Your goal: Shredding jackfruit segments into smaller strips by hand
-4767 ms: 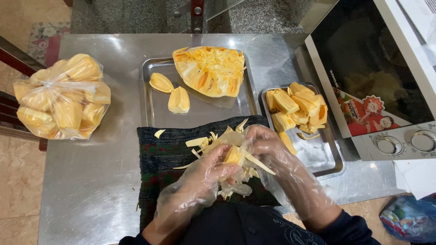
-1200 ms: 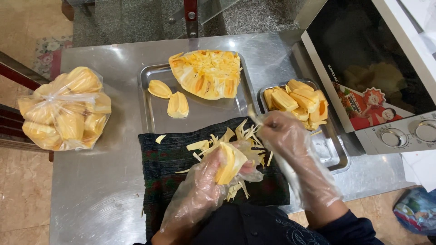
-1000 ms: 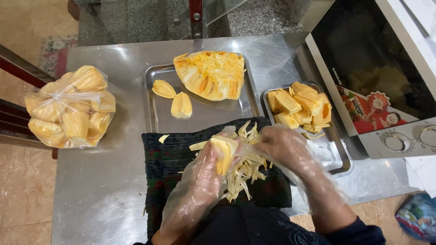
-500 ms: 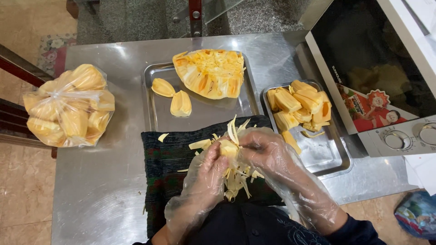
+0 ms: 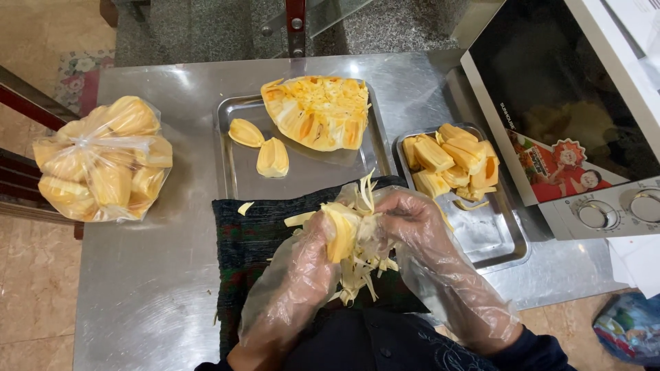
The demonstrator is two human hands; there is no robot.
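Working over a dark cloth (image 5: 251, 233) spread on the steel counter (image 5: 148, 275), the person wears loose clear plastic gloves on both hands. The left hand (image 5: 313, 257) grips a yellow jackfruit pod (image 5: 340, 230), fingers curled round it, while the right hand (image 5: 405, 223) closes on the pale stringy fibres (image 5: 361, 264) clinging to the pod, just beside the left. More fibres hang and lie below and between the hands on the cloth. Beyond the left hand sits a steel tray (image 5: 234, 161) with a large cut jackfruit section (image 5: 316, 113) and two loose pods. Beyond the right hand a smaller tray (image 5: 498, 240) holds a heap of cleaned pods (image 5: 450, 158). Far off the left hand's outer side lies a clear bag of pods (image 5: 100, 161); a microwave oven (image 5: 570, 103) stands past the right hand.
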